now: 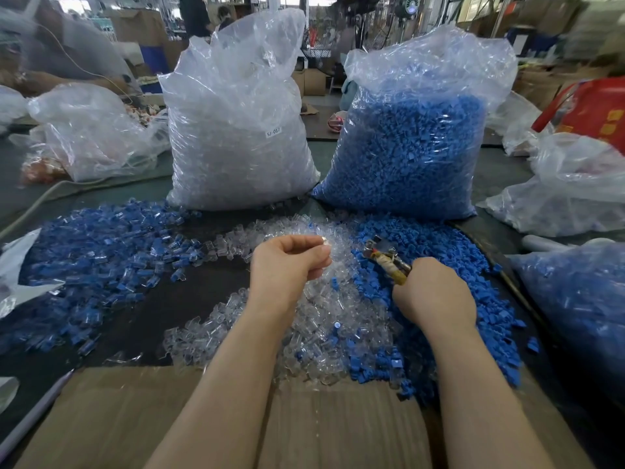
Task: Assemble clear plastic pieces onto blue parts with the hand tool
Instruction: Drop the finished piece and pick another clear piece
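I see a flat cardboard sheet (101,418) lying on the near edge of the bench (176,299). Far right of that cardboard sits a red box (595,110) (its print is unreadable), and far beyond it a fan (411,3) stands.

A clear plastic piece (325,241) pinched in the left hand (287,265) is too blurred to make out its shape. The right hand (434,296) hides the hand tool (385,257) handles (only the head shows). Background figures are blurred; both forearms run off the bottom edge.
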The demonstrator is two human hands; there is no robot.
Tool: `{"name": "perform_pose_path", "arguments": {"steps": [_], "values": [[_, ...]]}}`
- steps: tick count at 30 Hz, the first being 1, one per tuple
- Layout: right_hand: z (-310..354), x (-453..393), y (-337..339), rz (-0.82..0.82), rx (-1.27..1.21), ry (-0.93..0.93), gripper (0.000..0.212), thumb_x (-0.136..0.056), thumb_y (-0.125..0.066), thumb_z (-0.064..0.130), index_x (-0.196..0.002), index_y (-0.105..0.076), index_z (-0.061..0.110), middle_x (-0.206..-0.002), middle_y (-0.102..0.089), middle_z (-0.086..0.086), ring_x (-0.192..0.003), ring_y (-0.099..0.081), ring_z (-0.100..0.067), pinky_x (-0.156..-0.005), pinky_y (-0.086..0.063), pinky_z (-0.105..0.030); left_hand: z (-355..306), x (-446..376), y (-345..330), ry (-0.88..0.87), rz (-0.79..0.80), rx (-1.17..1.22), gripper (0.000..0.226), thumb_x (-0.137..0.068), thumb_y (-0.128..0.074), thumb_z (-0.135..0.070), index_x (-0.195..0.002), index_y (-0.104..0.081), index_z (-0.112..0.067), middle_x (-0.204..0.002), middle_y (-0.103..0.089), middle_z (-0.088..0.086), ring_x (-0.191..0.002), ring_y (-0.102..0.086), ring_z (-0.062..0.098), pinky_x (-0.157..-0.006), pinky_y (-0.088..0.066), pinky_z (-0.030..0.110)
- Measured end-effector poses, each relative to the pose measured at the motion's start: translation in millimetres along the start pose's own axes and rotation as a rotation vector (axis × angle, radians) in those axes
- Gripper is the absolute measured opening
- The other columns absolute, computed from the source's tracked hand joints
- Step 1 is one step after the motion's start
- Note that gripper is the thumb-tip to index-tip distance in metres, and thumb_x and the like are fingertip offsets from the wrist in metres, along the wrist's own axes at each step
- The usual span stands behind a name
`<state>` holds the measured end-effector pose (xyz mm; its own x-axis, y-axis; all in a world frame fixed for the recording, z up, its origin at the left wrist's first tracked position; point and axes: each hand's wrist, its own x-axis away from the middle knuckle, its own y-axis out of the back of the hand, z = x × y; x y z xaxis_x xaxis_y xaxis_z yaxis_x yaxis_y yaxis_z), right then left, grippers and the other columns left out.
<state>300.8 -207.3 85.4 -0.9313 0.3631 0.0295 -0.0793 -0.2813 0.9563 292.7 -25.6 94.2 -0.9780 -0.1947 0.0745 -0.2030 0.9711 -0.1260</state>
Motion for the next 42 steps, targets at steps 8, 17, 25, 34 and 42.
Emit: {"name": "perform_pose_path", "arguments": {"steps": [8,17,25,34,42], "values": [[-0.7,-2.6,-0.7,0.027,-0.006,0.021,0.022,-0.089,-0.061,0.027,-0.077,-0.045,0.018,-0.072,-0.054,-0.004,-0.06,-0.051,-0.021,-0.047,-0.031,-0.028,0.5,0.5,-1.3,0.003,0.018,-0.021,0.011,-0.081,-0.078,-0.003,-0.088,-0.071,-0.009,-0.074,-0.075,0.002,-0.074,-0.074,0.014,-0.064,-0.055,0.018],[-1.2,-4.1,2.0,-0.057,-0.562,0.227,0.016,-0.084,-0.067,0.033,-0.079,-0.057,0.022,-0.068,-0.058,0.002,-0.062,-0.053,-0.019,-0.057,-0.043,-0.033,-1.9,4.8,-6.9,0.008,0.016,0.021,0.011,-0.082,-0.076,-0.003,-0.091,-0.069,-0.006,-0.075,-0.076,0.005,-0.072,-0.074,0.013,-0.062,-0.056,0.018],[11.1,7.0,9.7,0.082,-0.807,0.378,0.014,-0.083,-0.073,0.022,-0.087,-0.064,0.012,-0.073,-0.059,-0.009,-0.063,-0.048,-0.014,-0.062,-0.041,-0.033,-4.9,9.0,-14.9,-0.027,0.049,0.095,0.01,-0.085,-0.074,-0.004,-0.092,-0.066,-0.005,-0.08,-0.077,0.008,-0.074,-0.075,0.015,-0.062,-0.057,0.019],[23.0,13.6,9.9,0.091,-0.971,0.411,0.006,-0.089,-0.067,0.015,-0.086,-0.065,0.019,-0.081,-0.066,-0.009,-0.076,-0.059,-0.029,-0.069,-0.052,-0.033,-5.0,13.2,-20.2,-0.058,0.104,0.041,0.009,-0.085,-0.073,-0.001,-0.088,-0.065,-0.005,-0.078,-0.076,0.011,-0.072,-0.074,0.018,-0.065,-0.058,0.023],[33.5,18.0,4.0,0.025,-1.004,0.398,0.006,-0.089,-0.071,0.02,-0.083,-0.068,0.019,-0.08,-0.07,-0.008,-0.081,-0.065,-0.028,-0.076,-0.055,-0.043,-7.1,13.8,-20.1,-0.069,0.018,0.106,0.006,-0.085,-0.073,-0.002,-0.087,-0.069,-0.007,-0.076,-0.076,0.008,-0.071,-0.075,0.016,-0.062,-0.058,0.02]]}}
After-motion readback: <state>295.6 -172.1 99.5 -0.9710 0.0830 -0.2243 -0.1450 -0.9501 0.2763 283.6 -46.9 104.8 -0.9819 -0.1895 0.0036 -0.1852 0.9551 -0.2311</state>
